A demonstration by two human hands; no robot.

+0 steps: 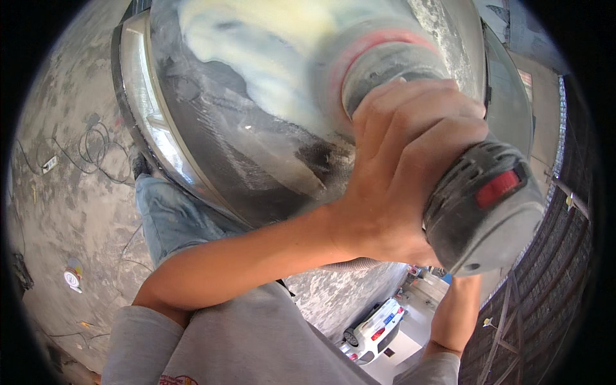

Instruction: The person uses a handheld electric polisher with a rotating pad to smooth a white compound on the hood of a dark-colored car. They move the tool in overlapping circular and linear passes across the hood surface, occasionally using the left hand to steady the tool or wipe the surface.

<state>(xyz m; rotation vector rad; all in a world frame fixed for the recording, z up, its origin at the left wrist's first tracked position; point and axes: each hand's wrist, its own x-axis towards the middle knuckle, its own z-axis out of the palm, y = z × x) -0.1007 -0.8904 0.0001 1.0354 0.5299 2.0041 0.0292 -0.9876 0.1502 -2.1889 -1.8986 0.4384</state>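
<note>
My left hand is closed around the neck of a dusty black power sander, its fingers wrapped over the body. The sander's round, red-edged pad is blurred by motion and lies against a curved dark car panel. A pale yellowish-white patch of filler covers part of this panel, next to scuffed, bare-looking areas. My right forearm rises at the lower right to behind the sander's rear end. That end covers my right hand, so its grip is hidden.
A glossy light strip runs along the panel's left edge. Black cable lies coiled on the stained floor, near a small white power strip and a round container. A ribbed hose passes below my left forearm. Farther off stands a white car.
</note>
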